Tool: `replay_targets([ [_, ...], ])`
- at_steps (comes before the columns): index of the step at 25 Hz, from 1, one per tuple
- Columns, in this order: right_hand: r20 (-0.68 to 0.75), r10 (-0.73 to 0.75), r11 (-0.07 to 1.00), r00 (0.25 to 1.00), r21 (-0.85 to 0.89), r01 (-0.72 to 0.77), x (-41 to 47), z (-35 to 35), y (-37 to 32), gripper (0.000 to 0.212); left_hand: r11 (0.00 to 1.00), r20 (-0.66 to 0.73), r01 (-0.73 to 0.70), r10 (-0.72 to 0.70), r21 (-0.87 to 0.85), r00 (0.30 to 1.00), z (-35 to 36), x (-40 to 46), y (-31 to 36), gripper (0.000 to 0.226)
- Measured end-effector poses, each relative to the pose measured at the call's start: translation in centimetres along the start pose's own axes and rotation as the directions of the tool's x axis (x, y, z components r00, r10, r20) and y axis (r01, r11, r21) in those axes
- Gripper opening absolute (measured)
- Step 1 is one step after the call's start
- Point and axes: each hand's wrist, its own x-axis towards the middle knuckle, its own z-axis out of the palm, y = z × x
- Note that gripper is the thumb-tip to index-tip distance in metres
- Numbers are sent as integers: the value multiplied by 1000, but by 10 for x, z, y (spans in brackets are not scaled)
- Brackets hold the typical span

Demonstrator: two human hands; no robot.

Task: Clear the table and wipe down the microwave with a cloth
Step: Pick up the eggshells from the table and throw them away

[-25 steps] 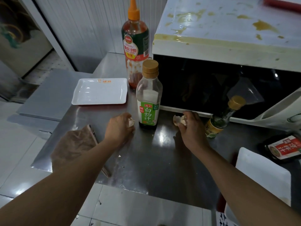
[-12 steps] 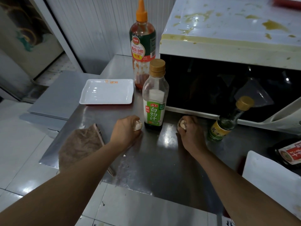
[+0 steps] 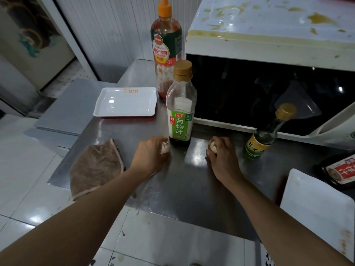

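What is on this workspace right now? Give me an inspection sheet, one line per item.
Surface: steel table, bare and shiny between the hands.
Job's things: brown cloth at the table's left edge; microwave top stained yellow.
Clutter: ketchup bottle, sauce bottle, small green bottle, white tray, red-labelled packet.
Grippers: left hand and right hand each hold pale scraps.
Cables: nothing seen.
Surroundings: white tiled floor.
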Motion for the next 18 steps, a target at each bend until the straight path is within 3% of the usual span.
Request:
replay_targets([
  [8, 31, -48, 997, 998, 66, 46, -3, 9, 2, 57, 999, 5, -29, 29, -41, 1000, 5, -8, 4, 45],
  [12, 18, -124, 992, 992, -2, 124, -3, 10, 4, 52, 999, 7, -36, 36, -38, 999, 9, -7, 2, 49],
  [18, 33, -106, 994, 994, -14, 106, -3, 7, 4, 53, 998, -29, -31, 29, -53, 999, 11, -10, 6, 44],
])
